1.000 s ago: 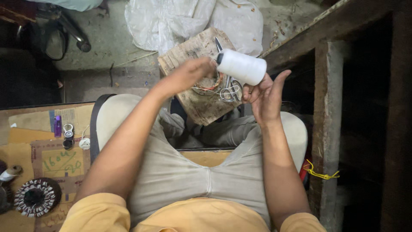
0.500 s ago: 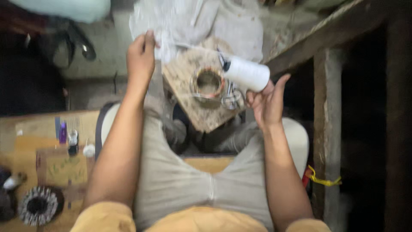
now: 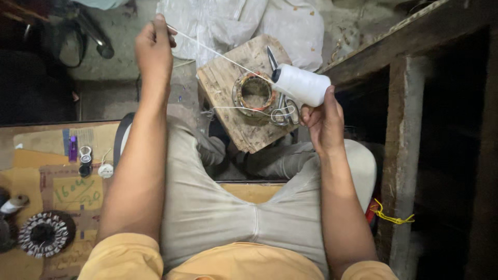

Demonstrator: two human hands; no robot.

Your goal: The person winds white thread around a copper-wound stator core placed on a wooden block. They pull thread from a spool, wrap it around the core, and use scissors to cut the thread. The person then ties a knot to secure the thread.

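while right hand (image 3: 322, 116) grips white thread spool (image 3: 302, 84) just above wooden block (image 3: 244, 98), left hand (image 3: 154, 47) pinches thread (image 3: 218, 54) pulled taut far left of block; length drawn, uncut; scissors (image 3: 280, 106) idle beside stator ring (image 3: 255, 93).

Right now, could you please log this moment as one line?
left hand: pinching white thread, pulled taut | right hand: holding white spool | below: ring-shaped winding on wooden block

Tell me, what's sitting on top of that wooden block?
On the wooden block rest a round wound coil ring and scissors. The white thread spool in the right hand covers part of the scissors.
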